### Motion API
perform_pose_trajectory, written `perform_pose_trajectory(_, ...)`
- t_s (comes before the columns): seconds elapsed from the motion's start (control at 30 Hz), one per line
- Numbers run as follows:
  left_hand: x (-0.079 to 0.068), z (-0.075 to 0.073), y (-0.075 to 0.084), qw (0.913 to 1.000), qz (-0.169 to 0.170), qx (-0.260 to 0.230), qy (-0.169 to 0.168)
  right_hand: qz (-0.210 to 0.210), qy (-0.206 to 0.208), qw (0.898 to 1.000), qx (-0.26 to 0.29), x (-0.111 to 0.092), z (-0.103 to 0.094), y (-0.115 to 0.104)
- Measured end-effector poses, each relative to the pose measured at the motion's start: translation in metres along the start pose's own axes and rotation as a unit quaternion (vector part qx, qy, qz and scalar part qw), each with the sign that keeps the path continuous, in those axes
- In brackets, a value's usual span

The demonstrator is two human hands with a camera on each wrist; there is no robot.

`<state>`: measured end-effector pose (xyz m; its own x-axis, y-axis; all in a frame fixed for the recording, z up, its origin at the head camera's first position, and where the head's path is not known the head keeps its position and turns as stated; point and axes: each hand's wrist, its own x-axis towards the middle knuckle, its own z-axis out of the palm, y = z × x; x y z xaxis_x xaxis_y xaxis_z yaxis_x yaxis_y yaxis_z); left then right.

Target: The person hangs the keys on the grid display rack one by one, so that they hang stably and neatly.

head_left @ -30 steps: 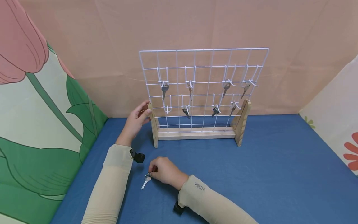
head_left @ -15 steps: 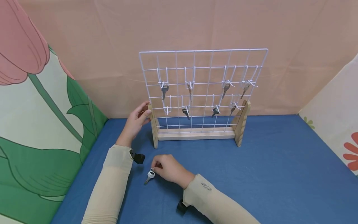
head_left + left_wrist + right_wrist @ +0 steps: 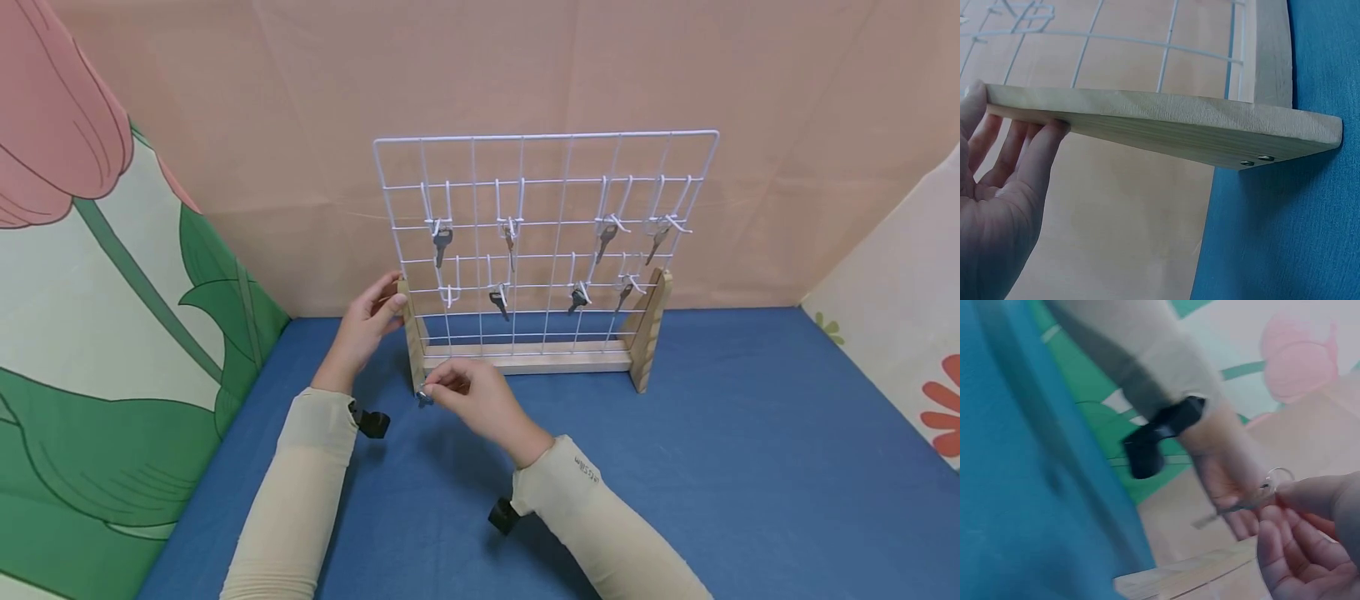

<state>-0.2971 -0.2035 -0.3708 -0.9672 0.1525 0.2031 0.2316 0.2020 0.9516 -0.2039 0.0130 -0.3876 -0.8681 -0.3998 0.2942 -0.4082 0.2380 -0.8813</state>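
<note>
A white wire grid rack (image 3: 547,135) stands on wooden feet, with keys hanging from most of its hooks. My left hand (image 3: 367,321) holds the top of its left wooden upright (image 3: 1166,125), thumb and fingers on either side of the board. Between thumb and forefinger, my right hand (image 3: 483,400) pinches a key (image 3: 1211,520) by its split ring. That hand is raised in front of the rack's lower left, the key overlapping the upright's foot in the head view. At the lower row's left end, a hook (image 3: 448,295) carries no key.
The rack's wooden crossbar (image 3: 525,364) runs low between the uprights, over a blue cloth (image 3: 750,433). Behind hangs a tan backdrop (image 3: 300,150), and a flower-patterned panel (image 3: 112,450) borders the left. Black wrist cameras (image 3: 372,423) jut from both sleeves.
My right hand has lifted the key from low on the cloth, forward and slightly right, toward the rack. My left hand stays on the upright.
</note>
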Motion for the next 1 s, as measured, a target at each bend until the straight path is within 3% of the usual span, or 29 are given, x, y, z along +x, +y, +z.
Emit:
perform_pose_trajectory(0.13,-0.001,0.0,0.001,1.0,-0.001,0.005,0.003,-0.003,0.042,0.997,0.066,0.007,-0.01,-0.007)
perform_pose_trajectory(0.27,0.0,0.001,0.002,1.0,-0.003,0.007,0.003,0.012,0.091,0.987,0.134,0.015,-0.016,-0.01)
perform_pose_trajectory(0.47,-0.001,0.001,0.003,0.9999,-0.009,0.009,0.003,0.052,0.156,0.96,0.228,0.025,-0.018,-0.01)
perform_pose_trajectory(0.67,-0.001,0.0,0.003,1.0,-0.006,0.001,0.004,0.067,0.188,0.927,0.317,0.037,-0.014,-0.01)
perform_pose_trajectory(0.83,-0.002,0.0,0.004,0.9999,-0.005,0.008,0.004,0.085,0.215,0.915,0.33,0.047,-0.009,-0.007)
perform_pose_trajectory(1.0,-0.003,0.0,0.004,0.9999,-0.005,0.013,0.003,0.094,0.239,0.913,0.317,0.054,-0.005,-0.006)
